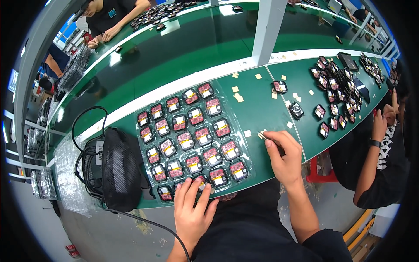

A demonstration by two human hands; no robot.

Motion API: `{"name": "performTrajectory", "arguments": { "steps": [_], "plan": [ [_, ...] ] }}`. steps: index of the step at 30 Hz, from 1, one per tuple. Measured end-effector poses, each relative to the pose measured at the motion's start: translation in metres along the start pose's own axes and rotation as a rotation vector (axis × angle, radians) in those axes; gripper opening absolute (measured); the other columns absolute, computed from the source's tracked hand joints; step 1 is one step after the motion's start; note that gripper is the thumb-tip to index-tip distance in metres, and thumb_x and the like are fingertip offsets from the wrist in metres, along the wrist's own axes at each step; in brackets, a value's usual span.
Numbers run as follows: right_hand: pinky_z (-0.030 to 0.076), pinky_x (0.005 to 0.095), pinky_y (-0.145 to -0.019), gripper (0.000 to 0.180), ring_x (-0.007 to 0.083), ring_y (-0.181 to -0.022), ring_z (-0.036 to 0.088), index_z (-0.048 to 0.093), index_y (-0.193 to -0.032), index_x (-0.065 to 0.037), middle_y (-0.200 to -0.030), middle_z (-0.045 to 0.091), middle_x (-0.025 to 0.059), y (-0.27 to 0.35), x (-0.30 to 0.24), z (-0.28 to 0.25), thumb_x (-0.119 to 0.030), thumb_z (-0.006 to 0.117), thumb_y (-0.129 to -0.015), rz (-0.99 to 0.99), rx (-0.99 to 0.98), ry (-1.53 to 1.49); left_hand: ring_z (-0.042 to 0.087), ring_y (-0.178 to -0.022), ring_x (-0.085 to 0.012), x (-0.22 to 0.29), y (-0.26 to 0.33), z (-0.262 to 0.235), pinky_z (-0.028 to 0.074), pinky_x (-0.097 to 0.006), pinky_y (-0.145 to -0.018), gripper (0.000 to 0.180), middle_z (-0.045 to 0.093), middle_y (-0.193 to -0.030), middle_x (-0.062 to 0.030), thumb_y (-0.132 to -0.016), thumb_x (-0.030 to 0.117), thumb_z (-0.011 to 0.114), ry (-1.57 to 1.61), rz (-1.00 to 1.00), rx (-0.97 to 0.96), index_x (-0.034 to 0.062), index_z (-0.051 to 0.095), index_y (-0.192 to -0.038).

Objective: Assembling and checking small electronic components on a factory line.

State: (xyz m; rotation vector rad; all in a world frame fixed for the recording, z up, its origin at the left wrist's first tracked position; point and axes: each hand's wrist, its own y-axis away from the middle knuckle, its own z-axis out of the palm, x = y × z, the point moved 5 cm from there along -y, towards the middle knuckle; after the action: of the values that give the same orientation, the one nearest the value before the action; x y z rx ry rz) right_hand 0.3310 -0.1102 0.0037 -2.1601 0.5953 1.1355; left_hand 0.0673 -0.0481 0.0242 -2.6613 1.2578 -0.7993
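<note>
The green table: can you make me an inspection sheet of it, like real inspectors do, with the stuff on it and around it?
Surface: green table, partly covered.
Work things: clear tray holding rows of small black gadgets with red and white labels.
Clutter: loose pale pieces; a gadget heap to the right; a black mesh bag left of the tray.
Hands: left hand spread over the tray's near edge; right hand pinching a small pale piece.
Cables: black cable running from beside the bag toward the lower edge.
Surroundings: people at work nearby; red stool below the table.
</note>
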Motion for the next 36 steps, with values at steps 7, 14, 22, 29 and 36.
{"name": "performTrajectory", "arguments": {
  "steps": [7,14,22,29,36],
  "plan": [
    [0.044,0.0267,-0.056,0.018,0.0139,-0.067,0.060,0.073,-0.112,0.000,-0.091,0.069,0.0089,0.000,0.000,-0.004,-0.002,0.069,-0.094,-0.001,-0.026,-0.002,0.062,-0.127,-0.0334,-0.011,0.000,0.004,0.046,-0.054,-0.109,0.040,0.069,-0.122,-0.0095,-0.070,0.011,0.088,-0.064,0.068,-0.085,0.0107,0.078,-0.109],
    [0.044,0.0274,-0.055,0.017,0.0148,-0.067,0.060,0.073,-0.110,0.000,-0.091,0.069,0.0091,0.000,-0.004,-0.003,-0.002,0.070,-0.094,-0.021,-0.017,0.003,0.065,-0.124,-0.0341,-0.013,0.003,0.009,0.051,-0.052,-0.104,0.034,0.071,-0.117,-0.0093,-0.072,0.007,0.086,-0.031,0.114,-0.061,0.0102,0.078,-0.105],
    [0.046,0.0287,-0.056,0.016,0.0177,-0.069,0.063,0.073,-0.109,0.000,-0.091,0.069,0.0098,0.001,-0.004,-0.002,-0.002,0.070,-0.093,0.008,-0.043,0.025,0.066,-0.121,-0.0341,-0.016,0.003,0.015,0.052,-0.052,-0.102,0.028,0.070,-0.114,-0.0097,-0.075,0.004,0.083,-0.001,0.120,-0.018,0.0091,0.076,-0.102],
    [0.046,0.0286,-0.057,0.016,0.0185,-0.069,0.063,0.073,-0.108,0.000,-0.090,0.069,0.0104,-0.002,-0.006,0.001,-0.001,0.070,-0.093,-0.015,-0.052,0.018,0.067,-0.121,-0.0330,-0.018,0.002,0.016,0.051,-0.050,-0.104,0.026,0.070,-0.114,-0.0097,-0.078,0.005,0.082,-0.012,0.127,-0.005,0.0086,0.074,-0.103],
    [0.047,0.0302,-0.065,0.014,0.0207,-0.073,0.062,0.071,-0.105,0.003,-0.088,0.066,0.0121,0.001,-0.010,0.004,0.003,0.066,-0.092,-0.046,-0.022,0.040,0.068,-0.121,-0.0264,-0.018,0.018,0.008,0.044,-0.045,-0.112,0.032,0.072,-0.125,-0.0082,-0.082,0.011,0.082,-0.023,0.266,0.115,0.0116,0.076,-0.113]
  ]
}}
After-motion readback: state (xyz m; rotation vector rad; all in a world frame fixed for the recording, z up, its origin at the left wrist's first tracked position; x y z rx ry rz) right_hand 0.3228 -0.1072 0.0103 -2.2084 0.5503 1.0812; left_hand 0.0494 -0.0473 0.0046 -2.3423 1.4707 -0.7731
